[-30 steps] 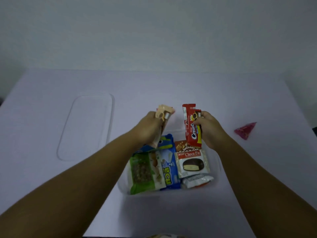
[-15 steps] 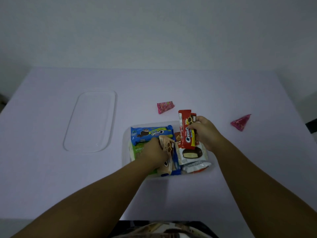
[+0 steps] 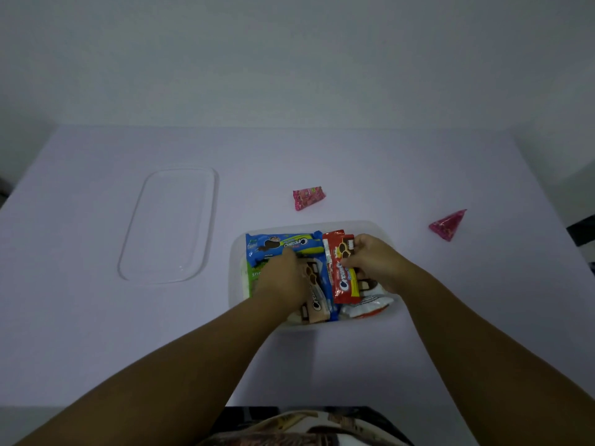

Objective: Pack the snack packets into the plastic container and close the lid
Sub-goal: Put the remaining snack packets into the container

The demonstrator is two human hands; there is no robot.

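Observation:
A clear plastic container (image 3: 380, 227) sits at the table's middle, filled with snack packets. My left hand (image 3: 283, 278) presses a beige cream-biscuit packet (image 3: 314, 297) down inside it. In my right hand (image 3: 375, 260) is a red cream-biscuit packet (image 3: 341, 278), laid lengthwise into the container. A blue packet (image 3: 283, 244) lies across the far end and a green one (image 3: 252, 272) peeks out at the left. A white packet (image 3: 367, 307) shows at the near right corner. The clear lid (image 3: 170, 223) lies flat to the left.
Two pink packets remain outside on the white table: a small one (image 3: 307, 197) just beyond the container and a cone-shaped one (image 3: 447, 224) to the right. A dark object (image 3: 581, 231) sits at the table's right edge.
Both hands came down from above the container into it. The beige and red packets went from held upright in the air to lying among the other packets.

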